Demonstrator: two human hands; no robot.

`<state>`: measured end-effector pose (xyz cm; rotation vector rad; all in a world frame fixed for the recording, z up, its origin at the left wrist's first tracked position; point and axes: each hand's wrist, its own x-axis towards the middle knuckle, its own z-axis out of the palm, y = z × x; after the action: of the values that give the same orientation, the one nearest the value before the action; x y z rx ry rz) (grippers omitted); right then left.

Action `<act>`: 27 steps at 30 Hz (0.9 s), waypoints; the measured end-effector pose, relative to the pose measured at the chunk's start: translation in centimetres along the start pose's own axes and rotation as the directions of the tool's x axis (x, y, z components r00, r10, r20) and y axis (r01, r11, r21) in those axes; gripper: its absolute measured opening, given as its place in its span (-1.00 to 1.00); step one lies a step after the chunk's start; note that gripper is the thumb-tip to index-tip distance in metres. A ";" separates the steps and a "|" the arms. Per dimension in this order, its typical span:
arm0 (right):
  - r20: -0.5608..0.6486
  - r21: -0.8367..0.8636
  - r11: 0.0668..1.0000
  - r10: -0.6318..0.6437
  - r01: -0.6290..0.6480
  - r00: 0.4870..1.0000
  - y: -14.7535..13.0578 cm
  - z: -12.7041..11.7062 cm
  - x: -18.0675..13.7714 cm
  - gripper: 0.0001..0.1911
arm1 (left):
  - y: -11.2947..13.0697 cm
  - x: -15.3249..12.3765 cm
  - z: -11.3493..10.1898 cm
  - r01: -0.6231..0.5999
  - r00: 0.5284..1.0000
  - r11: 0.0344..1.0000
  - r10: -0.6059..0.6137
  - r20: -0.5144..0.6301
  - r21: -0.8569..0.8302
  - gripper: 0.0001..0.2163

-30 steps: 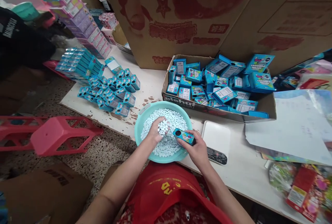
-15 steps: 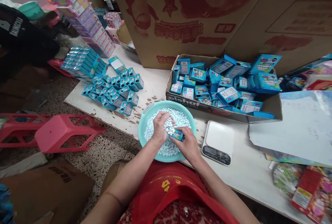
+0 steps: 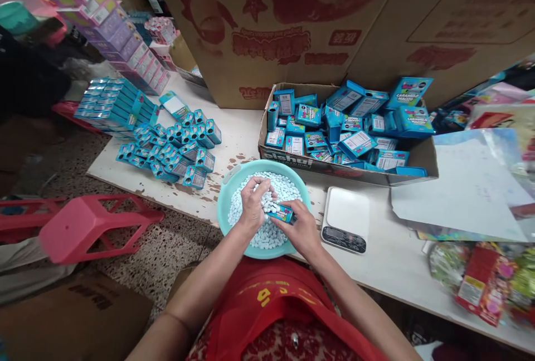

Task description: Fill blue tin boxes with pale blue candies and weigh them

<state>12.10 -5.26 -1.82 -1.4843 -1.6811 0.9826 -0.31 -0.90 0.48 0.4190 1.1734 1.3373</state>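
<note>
A teal plastic basin (image 3: 228, 191) full of small white candies (image 3: 284, 188) stands at the table's near edge. Over it, my left hand (image 3: 253, 202) is cupped shut round a handful of candies, held against the open end of a small blue box (image 3: 281, 213). My right hand (image 3: 301, 230) grips that box, tilted toward the left hand.
A white digital scale (image 3: 346, 219) lies right of the basin. Behind it an open carton (image 3: 426, 157) holds several blue boxes. More blue boxes (image 3: 179, 146) lie grouped at the left. Large cartons (image 3: 292, 27) stand behind. A red stool (image 3: 83, 227) lies on the floor.
My left hand lifted candies from the basin and met the box. My right hand brought the box left, up to the left hand, over the candies.
</note>
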 end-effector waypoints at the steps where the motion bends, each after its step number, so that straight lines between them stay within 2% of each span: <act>1: 0.002 0.001 1.000 0.007 -0.007 1.000 0.0 0.0 0.0 -0.69 | 0.0 -0.1 0.0 -0.004 1.000 1.000 0.004 0.005 0.004 -0.79; 13: -0.022 0.019 0.999 0.051 -0.050 0.998 0.2 -0.4 0.3 -0.71 | -0.3 0.1 0.5 -0.024 1.000 0.997 0.024 0.010 0.078 -0.79; 21: 0.017 0.000 1.000 0.022 -0.022 1.000 0.8 -1.2 0.3 -0.72 | -1.1 0.0 1.3 -0.123 0.992 0.986 0.127 -0.023 0.108 -0.82; 27: 0.022 0.005 1.000 -0.001 0.001 1.000 1.4 -2.3 0.4 -0.73 | -1.8 -0.6 2.3 -0.130 0.991 0.986 0.134 -0.029 0.107 -0.79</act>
<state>14.71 -4.52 -1.97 -1.4746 -1.6928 1.0053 2.68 -1.09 0.26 0.5582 1.2674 1.4058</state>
